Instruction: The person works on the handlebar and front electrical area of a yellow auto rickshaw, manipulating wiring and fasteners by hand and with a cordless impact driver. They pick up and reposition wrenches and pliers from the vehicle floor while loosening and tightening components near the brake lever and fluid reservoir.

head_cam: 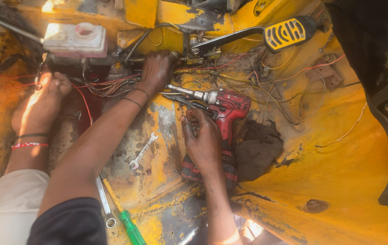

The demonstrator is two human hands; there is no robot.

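Observation:
My left hand (157,70) reaches up to the base of the pedal lever (230,37), its fingers closed over a metal fitting among the wires; what it grips is hidden. My right hand (203,140) wraps the handle of a red power drill (228,109), which lies on the yellow metal floor (339,172) with its chuck pointing left toward my left hand. Dark pliers (180,99) lie just under the chuck by my fingertips. Another person's hand (39,106), with wrist bands and a light sleeve, rests on the floor at the left.
A white fluid reservoir (76,38) sits at the top left. Red and yellow wires (108,86) tangle across the middle. A small spanner (142,151), a ring spanner (104,204) and a green-handled screwdriver (128,224) lie on the floor. A dark rag (257,147) sits beside the drill.

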